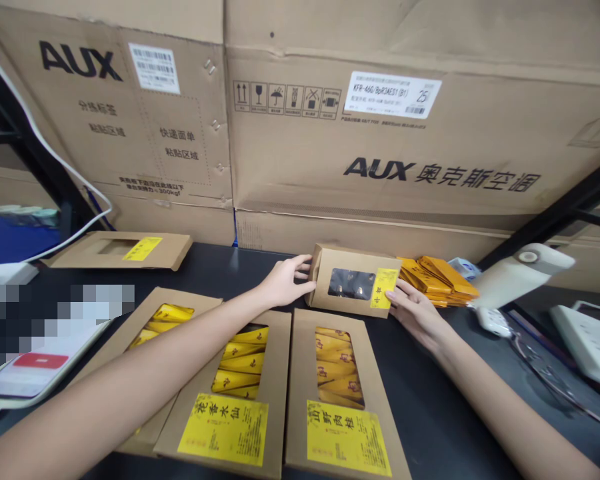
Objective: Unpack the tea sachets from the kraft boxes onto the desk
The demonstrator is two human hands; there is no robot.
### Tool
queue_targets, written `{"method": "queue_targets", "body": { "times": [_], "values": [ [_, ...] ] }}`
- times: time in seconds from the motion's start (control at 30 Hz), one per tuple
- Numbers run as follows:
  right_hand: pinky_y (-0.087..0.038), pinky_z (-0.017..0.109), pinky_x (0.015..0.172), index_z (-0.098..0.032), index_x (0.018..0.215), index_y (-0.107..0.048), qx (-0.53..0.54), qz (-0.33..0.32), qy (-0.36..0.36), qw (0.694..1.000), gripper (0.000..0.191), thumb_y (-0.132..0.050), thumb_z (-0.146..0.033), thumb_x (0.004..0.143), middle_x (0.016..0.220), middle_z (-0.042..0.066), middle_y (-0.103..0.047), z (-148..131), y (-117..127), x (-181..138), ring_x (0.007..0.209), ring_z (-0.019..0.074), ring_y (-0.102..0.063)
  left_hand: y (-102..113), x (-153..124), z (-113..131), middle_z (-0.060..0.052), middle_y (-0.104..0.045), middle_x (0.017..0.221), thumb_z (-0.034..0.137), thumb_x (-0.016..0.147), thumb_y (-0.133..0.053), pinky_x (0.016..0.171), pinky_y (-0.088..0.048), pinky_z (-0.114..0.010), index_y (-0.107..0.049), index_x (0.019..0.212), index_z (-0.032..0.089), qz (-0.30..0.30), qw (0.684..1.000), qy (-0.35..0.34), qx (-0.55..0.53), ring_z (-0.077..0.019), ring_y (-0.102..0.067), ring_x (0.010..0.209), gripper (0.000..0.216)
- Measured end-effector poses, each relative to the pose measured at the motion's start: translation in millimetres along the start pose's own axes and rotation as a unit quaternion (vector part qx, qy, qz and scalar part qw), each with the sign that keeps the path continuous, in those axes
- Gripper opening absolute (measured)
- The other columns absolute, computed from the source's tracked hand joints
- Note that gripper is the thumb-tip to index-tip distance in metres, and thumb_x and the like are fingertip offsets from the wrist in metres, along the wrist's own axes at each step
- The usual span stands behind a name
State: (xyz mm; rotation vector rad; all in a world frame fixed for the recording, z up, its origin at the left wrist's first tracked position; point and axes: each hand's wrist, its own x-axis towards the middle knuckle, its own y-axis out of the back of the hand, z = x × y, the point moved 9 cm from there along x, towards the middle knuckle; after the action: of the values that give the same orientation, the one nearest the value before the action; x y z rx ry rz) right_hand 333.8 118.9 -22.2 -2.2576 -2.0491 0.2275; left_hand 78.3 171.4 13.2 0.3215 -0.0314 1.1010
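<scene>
Black bench (250, 267); my left hand (285, 283) and right hand (416, 310) grip the small window box (353, 283) by its ends, light, crushable card

I see even, fairly bright indoor light; shadows on the dark desk (430, 400) are soft and faint. The big cartons (380, 147) show straight edges bowing toward the frame borders. A pixelated patch (55, 320) masks part of the left side. Centre print reads sharp.
</scene>
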Motion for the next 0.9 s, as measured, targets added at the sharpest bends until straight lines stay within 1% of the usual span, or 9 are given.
{"method": "queue_targets", "body": {
  "times": [0.13, 0.23, 0.37, 0.57, 0.77, 0.9],
  "values": [
    [-0.05, 0.04, 0.096, -0.028, 0.106, -0.067, -0.002, 0.003, 0.0, 1.0, 0.043, -0.081, -0.032, 0.065, 0.117, 0.002, -0.068, -0.6, 2.0, 0.2, 0.113, 0.0252, -0.06, -2.5, 0.5, 4.2, -0.021, -0.057, 0.13, 0.014, 0.072, -0.07, 0.097, -0.05, -0.046, -0.049, 0.131, 0.009, -0.025, 0.999, -0.02, -0.019, -0.0261, -0.063, 0.109, 0.062],
    [-0.049, 0.041, 0.097, -0.028, 0.105, -0.067, -0.001, 0.001, 0.001, 1.0, 0.044, -0.081, -0.031, 0.064, 0.115, 0.003, -0.069, -0.9, 2.8, 0.4, 0.112, 0.0256, -0.061, -3.3, 0.1, 4.3, -0.021, -0.058, 0.127, 0.013, 0.074, -0.068, 0.096, -0.051, -0.047, -0.048, 0.131, 0.008, -0.033, 0.999, -0.01, -0.02, -0.0259, -0.063, 0.108, 0.061],
    [-0.049, 0.041, 0.098, -0.028, 0.106, -0.066, 0.0, -0.003, 0.001, 1.0, 0.046, -0.082, -0.03, 0.063, 0.114, 0.003, -0.069, -1.0, 2.8, 0.2, 0.111, 0.025, -0.061, -2.7, -0.1, 5.2, -0.021, -0.059, 0.127, 0.013, 0.073, -0.069, 0.093, -0.052, -0.047, -0.047, 0.132, 0.01, -0.036, 0.999, -0.007, -0.026, -0.0271, -0.062, 0.109, 0.063],
    [-0.048, 0.041, 0.098, -0.027, 0.105, -0.066, -0.005, -0.021, 0.003, 1.0, 0.046, -0.082, -0.029, 0.062, 0.118, 0.004, -0.067, -1.3, -1.7, 0.2, 0.111, 0.0258, -0.061, -2.4, -0.4, 4.9, -0.022, -0.053, 0.134, 0.014, 0.074, -0.069, 0.094, -0.052, -0.047, -0.045, 0.134, 0.012, -0.034, 0.999, -0.007, -0.023, -0.0283, -0.061, 0.112, 0.065],
    [-0.048, 0.041, 0.099, -0.027, 0.105, -0.067, -0.007, -0.029, 0.006, 1.0, 0.046, -0.082, -0.027, 0.062, 0.118, 0.004, -0.067, -1.1, -2.9, 0.0, 0.112, 0.0257, -0.061, -2.1, -0.3, 10.7, -0.02, -0.052, 0.136, 0.011, 0.077, -0.063, 0.098, -0.049, -0.047, -0.048, 0.132, 0.012, -0.026, 0.999, -0.043, -0.008, -0.0274, -0.061, 0.113, 0.058],
    [-0.047, 0.041, 0.1, -0.027, 0.103, -0.068, -0.004, -0.024, 0.005, 1.0, 0.044, -0.082, -0.028, 0.062, 0.117, 0.004, -0.068, -1.4, -0.9, 1.0, 0.113, 0.0256, -0.061, 0.1, 1.3, 9.1, -0.018, -0.055, 0.134, 0.009, 0.077, -0.06, 0.099, -0.049, -0.044, -0.052, 0.128, 0.012, -0.022, 0.998, -0.055, 0.007, -0.0252, -0.062, 0.112, 0.052]
  ]
}}
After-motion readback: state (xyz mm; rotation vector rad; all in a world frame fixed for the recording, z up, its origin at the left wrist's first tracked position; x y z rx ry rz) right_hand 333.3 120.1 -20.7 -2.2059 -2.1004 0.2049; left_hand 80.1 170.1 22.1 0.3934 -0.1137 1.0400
